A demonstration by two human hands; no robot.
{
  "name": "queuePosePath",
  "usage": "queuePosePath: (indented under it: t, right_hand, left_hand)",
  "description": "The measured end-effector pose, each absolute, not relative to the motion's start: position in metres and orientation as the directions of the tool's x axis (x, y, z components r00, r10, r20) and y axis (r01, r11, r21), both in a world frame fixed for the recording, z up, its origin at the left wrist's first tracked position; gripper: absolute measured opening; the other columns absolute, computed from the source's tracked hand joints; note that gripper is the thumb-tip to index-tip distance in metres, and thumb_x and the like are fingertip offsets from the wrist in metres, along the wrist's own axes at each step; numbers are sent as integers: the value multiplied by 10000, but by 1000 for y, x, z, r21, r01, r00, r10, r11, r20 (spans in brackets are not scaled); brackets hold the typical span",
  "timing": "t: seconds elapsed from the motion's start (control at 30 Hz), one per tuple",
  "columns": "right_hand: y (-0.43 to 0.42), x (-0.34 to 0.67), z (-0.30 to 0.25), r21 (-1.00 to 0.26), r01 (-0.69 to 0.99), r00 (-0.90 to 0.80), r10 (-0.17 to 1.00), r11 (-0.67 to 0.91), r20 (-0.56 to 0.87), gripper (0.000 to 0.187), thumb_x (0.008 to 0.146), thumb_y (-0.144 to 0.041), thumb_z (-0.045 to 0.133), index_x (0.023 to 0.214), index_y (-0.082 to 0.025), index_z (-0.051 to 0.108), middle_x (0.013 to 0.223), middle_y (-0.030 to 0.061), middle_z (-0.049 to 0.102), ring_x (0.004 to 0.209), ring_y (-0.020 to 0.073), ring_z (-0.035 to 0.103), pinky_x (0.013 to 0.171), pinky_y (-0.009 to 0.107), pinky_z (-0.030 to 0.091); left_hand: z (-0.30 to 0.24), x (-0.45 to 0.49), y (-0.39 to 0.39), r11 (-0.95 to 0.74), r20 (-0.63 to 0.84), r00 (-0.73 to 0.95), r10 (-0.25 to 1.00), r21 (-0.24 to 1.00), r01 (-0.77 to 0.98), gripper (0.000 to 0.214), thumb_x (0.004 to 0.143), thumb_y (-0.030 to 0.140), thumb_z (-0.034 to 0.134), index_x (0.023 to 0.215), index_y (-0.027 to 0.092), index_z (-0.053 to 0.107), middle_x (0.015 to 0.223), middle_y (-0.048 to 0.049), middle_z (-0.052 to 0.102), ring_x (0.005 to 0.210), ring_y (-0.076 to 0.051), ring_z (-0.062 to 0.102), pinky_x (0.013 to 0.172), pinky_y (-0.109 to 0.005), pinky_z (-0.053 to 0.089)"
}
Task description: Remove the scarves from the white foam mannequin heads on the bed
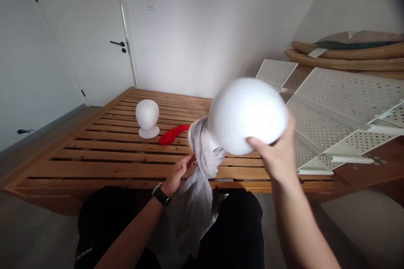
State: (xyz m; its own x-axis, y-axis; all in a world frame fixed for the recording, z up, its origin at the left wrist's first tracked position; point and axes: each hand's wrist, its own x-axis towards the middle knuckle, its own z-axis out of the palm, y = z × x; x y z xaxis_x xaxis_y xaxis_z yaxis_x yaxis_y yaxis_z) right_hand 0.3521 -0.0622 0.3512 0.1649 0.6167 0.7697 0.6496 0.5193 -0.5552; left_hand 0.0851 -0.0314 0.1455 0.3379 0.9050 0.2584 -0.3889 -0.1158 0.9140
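A white mannequin head (248,113) is held tipped over in front of me, its smooth rounded crown toward the camera. My right hand (277,151) grips it from the right, with the thumb pressed against the near side. A thin grey scarf (202,176) is wrapped around the neck, and its loose ends hang down between my knees. My left hand (179,172), with a black watch on the wrist, is beside the scarf below the neck. Its fingers reach out to the fabric, and their tips are partly hidden by it.
A second white mannequin head (147,117) stands upright on the slatted wooden bed frame (110,151). Beside it lies a red cloth (173,133). White perforated panels (341,105) rest at the right, with folded cushions (347,56) behind. A door (85,29) stands at back left.
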Motion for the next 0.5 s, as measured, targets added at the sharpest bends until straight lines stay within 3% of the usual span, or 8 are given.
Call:
queuePosePath:
  t: [0.07, 0.13, 0.27, 0.33, 0.5]
  right_hand:
    - [-52, 324, 322, -639, 606, 173, 706, 473, 687, 1046, 689, -585, 792, 1529, -241, 273, 1492, 120, 409, 1344, 333, 463, 1129, 588, 395]
    - [-42, 297, 287, -726, 550, 214, 770, 413, 601, 1050, 691, -560, 800, 1529, -233, 258, 1483, 117, 419, 1329, 312, 473, 1143, 535, 398]
    - [-26, 254, 220, -809, 497, 285, 822, 314, 494, 1090, 671, -556, 818, 1542, -236, 246, 1485, 118, 410, 1365, 327, 412, 1158, 509, 371]
    - [-22, 237, 196, -837, 504, 343, 841, 212, 419, 1124, 646, -587, 828, 1549, -252, 248, 1483, 131, 401, 1357, 357, 404, 1124, 529, 383]
    - [-14, 202, 167, -774, 632, 425, 847, -25, 320, 1151, 655, -679, 782, 1574, -259, 231, 1426, 159, 442, 1284, 374, 467, 981, 475, 443]
  left_hand:
    - [134, 98, -37, 143, 99, 418, 903, 849, -509, 730, 921, 740, 418, 1370, 195, 605, 1329, -138, 663, 1236, -295, 618, 1049, -437, 498]
    - [115, 102, -41, 369, -91, 483, 871, 771, -519, 729, 920, 741, 417, 1306, 165, 640, 1151, -144, 734, 1019, -265, 706, 881, -388, 573]
    - [76, 86, -43, 600, -421, 438, 794, 661, -451, 621, 888, 684, 556, 1059, 109, 717, 819, -119, 743, 655, -182, 682, 605, -276, 559]
    - [63, 74, -43, 631, -480, 412, 775, 628, -455, 568, 884, 657, 588, 1025, 125, 725, 805, -107, 743, 658, -184, 689, 601, -267, 565]
    - [42, 53, -42, 626, -457, 430, 779, 615, -480, 583, 914, 582, 591, 1262, 121, 673, 1199, -162, 731, 1052, -289, 718, 894, -356, 592]
